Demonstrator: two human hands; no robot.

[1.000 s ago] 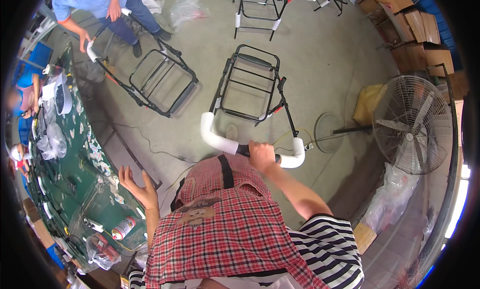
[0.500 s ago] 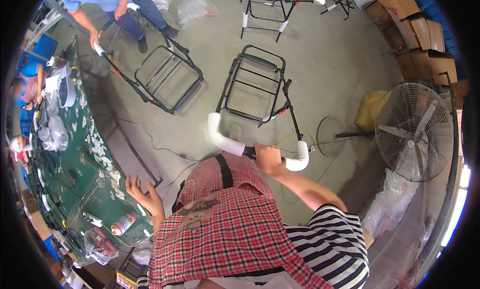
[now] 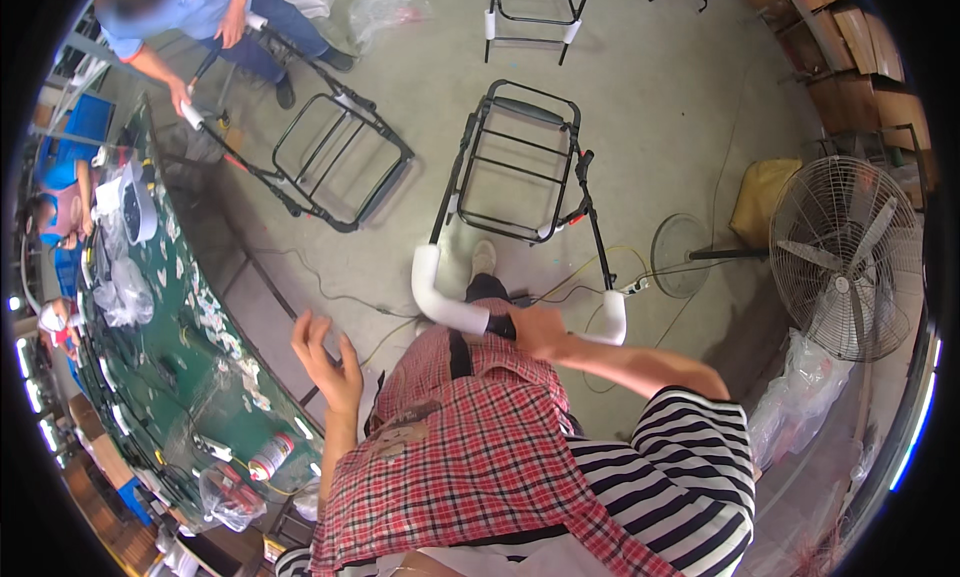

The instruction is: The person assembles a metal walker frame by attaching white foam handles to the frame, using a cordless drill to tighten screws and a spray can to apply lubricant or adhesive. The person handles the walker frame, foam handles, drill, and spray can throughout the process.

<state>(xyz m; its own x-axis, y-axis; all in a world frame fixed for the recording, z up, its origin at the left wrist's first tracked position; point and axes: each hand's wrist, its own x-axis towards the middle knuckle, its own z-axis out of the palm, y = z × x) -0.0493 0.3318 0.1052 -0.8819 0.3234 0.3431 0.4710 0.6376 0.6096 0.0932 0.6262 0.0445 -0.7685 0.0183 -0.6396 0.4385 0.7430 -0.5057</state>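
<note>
My right hand (image 3: 535,329) grips the middle of a handlebar wrapped in white foam (image 3: 440,302), which belongs to a black tubular metal frame (image 3: 520,162) standing on the concrete floor ahead of me. The bar's other white-wrapped end (image 3: 610,317) sits to the right of my hand. Away from the frame, my left hand (image 3: 325,352) is raised with its fingers spread and nothing in it, near the edge of a green-topped workbench (image 3: 190,347). A red plaid apron covers my front.
Another person (image 3: 190,17) at the upper left handles a second black frame (image 3: 335,157). A third frame (image 3: 530,7) stands farther back. A pedestal fan (image 3: 845,257) stands right, cardboard boxes (image 3: 850,57) behind it. Plastic bags and small parts lie on the workbench. Cables cross the floor.
My left hand has lifted away from the workbench and risen toward the middle. My right hand has stayed on the handlebar, and the frame has shifted slightly.
</note>
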